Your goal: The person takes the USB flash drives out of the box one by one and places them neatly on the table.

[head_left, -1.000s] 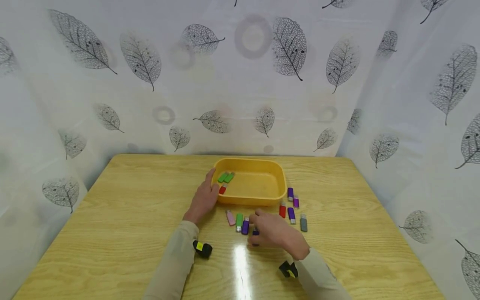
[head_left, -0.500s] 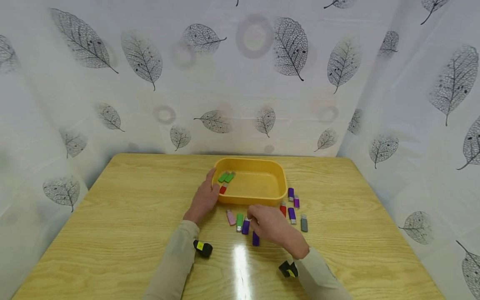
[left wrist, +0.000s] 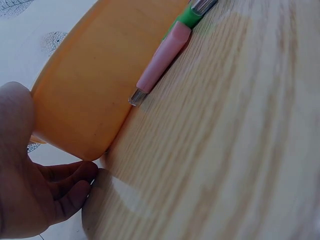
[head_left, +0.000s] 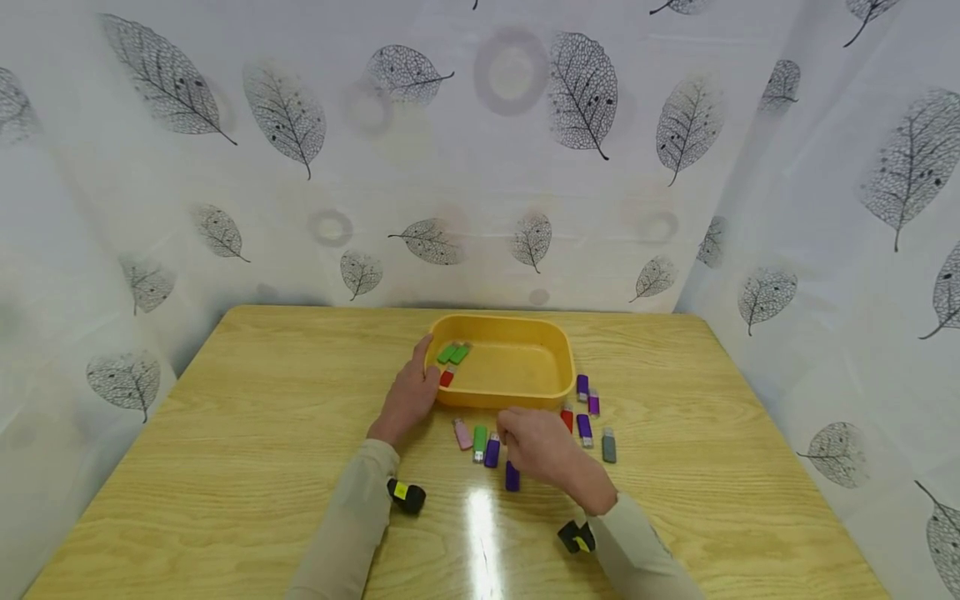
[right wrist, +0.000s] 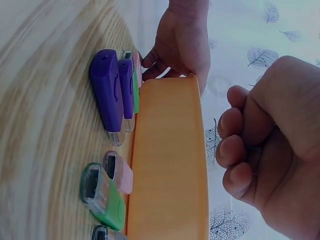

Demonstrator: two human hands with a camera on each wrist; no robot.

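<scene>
My left hand [head_left: 408,396] grips the left end of a yellow-orange plastic tray [head_left: 506,402], thumb at the rim and fingers low beside its wall. Two green USB sticks [head_left: 453,353] and a red USB stick [head_left: 447,378] lie inside it. Just in front of the tray hovers my right hand [right wrist: 280,150], its fingers curled toward the palm with nothing seen in them. Beside and below it on the table lie a pink USB stick [head_left: 462,434], a green one [head_left: 479,444] and two purple USB sticks [head_left: 512,476]. Pink and green sticks [right wrist: 112,210] show under it in the right wrist view.
Right of the tray lie a red USB stick [head_left: 567,418], several purple ones [head_left: 584,431] and a grey one [head_left: 609,447]. The wooden table [head_left: 262,467] ends at a leaf-patterned curtain [head_left: 480,167] behind and on both sides.
My right hand has drawn its spread fingers in from around a purple USB stick and lifted slightly, uncovering that stick. The left hand and tray stay in place.
</scene>
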